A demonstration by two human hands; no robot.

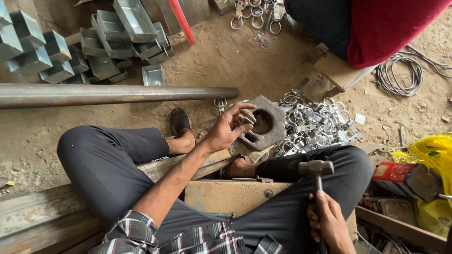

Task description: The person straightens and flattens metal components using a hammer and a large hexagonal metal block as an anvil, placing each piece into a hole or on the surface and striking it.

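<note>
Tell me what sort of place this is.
Probably a small metalworking shop with a dirt floor. A heap of metal rings and clamps lies by a heavy iron block, folded sheet-metal trays are stacked behind, and the right hand holds a hammer.

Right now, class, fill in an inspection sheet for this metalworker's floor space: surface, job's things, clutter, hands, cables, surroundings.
Surface: bare dirt floor; the person sits cross-legged on a wooden board.
Job's things: hammer; small metal piece over a heavy block with a round hole; pile of shiny ring clamps beside it.
Clutter: folded sheet-metal boxes; long steel pipe; red carton; yellow plastic bag.
Hands: left hand pinches the small piece; right hand grips the hammer handle, head upright.
Cables: coiled wire on the ground.
Surroundings: another person in a red garment sits opposite.
</note>
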